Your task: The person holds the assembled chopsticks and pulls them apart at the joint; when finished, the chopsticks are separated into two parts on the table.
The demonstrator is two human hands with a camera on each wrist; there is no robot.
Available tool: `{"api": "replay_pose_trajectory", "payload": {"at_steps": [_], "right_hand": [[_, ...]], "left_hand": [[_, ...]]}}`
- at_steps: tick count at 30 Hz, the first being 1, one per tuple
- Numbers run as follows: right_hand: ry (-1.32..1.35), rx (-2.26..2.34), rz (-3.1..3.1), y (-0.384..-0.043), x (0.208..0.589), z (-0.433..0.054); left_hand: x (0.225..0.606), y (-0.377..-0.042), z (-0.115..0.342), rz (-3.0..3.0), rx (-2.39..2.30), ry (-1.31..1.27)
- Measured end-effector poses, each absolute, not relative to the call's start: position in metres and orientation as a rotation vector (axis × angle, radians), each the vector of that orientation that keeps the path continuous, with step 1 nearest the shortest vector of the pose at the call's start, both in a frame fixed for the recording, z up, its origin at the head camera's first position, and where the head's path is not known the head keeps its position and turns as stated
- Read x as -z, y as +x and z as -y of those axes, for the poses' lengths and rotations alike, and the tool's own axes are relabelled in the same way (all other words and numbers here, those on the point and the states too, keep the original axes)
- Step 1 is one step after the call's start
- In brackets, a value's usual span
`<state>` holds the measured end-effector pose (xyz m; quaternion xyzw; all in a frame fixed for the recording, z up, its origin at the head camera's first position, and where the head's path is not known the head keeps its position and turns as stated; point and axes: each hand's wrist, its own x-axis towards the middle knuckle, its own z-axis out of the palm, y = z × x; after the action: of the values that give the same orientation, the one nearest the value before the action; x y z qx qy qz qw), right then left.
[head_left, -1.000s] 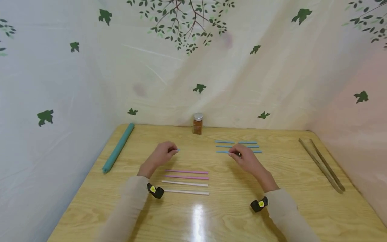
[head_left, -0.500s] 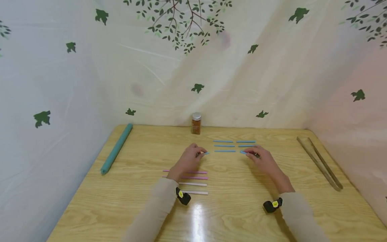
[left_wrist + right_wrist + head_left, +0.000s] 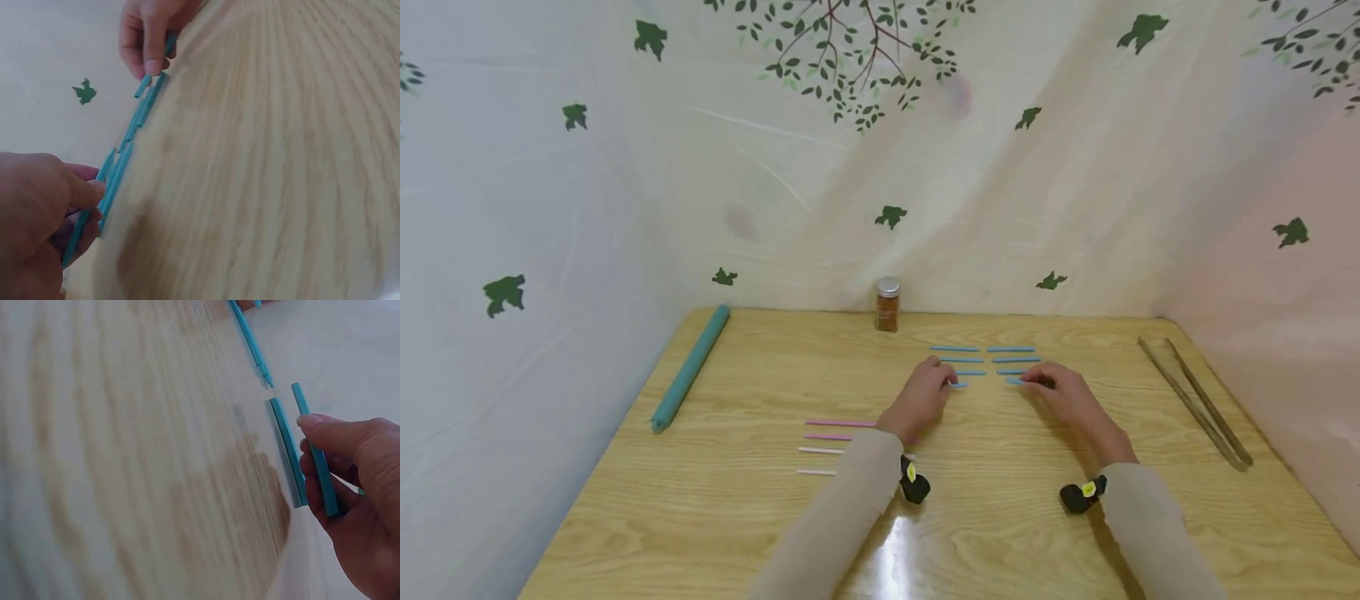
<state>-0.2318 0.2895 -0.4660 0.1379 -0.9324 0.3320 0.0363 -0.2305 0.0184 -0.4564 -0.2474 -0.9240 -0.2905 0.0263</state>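
Note:
Near the back of the wooden table, my left hand [image 3: 921,393] pinches a thin blue stick [image 3: 78,231] between thumb and fingers. In the head view only that stick's right end shows past the fingertips. My right hand [image 3: 1066,396] holds another blue stick [image 3: 320,469], its left end pointing toward the left hand. Both held sticks are just in front of two columns of blue sticks lying flat, such as the back left one [image 3: 955,348] and the back right one [image 3: 1011,349]. A gap separates the columns. The left hand partly covers the left column.
Pink sticks [image 3: 838,422] and white sticks [image 3: 820,450] lie nearer the front, partly under the left forearm. A teal roll [image 3: 691,367] lies along the left edge. A silver-lidded jar [image 3: 887,308] stands at the back; long brown tongs [image 3: 1195,404] lie at right.
My left hand has travelled right with its blue stick, to the front of the left column. My right hand has shifted right, from the left column to the front of the right one.

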Motion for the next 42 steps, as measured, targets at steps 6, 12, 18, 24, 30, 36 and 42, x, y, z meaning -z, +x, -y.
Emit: {"api": "replay_pose_trajectory", "payload": {"at_steps": [6,12,18,24,30,36,42], "right_hand": [[0.493,-0.998,2.864,-0.236,0.470,-0.290],[0.530,-0.971,2.818,-0.240,0.471,-0.293],[0.555,-0.933,2.791,-0.242,0.471,-0.293],[0.578,-0.872,2.779,-0.242,0.472,-0.290],[0.571,-0.857,2.783,-0.242,0.476,-0.292],[0.588,-0.842,2.753,-0.241,0.475,-0.290],[0.576,-0.829,2.752,-0.239,0.473,-0.286]], "left_hand": [[0.464,-0.231,-0.033,2.918,0.921,-0.664],[0.465,-0.232,-0.044,2.911,0.895,-0.642],[0.467,-0.232,-0.052,2.846,0.791,-0.619],[0.470,-0.232,-0.056,2.772,0.736,-0.594],[0.471,-0.232,-0.059,2.752,0.740,-0.581],[0.474,-0.232,-0.060,2.720,0.711,-0.602],[0.473,-0.232,-0.061,2.761,0.703,-0.589]]}}
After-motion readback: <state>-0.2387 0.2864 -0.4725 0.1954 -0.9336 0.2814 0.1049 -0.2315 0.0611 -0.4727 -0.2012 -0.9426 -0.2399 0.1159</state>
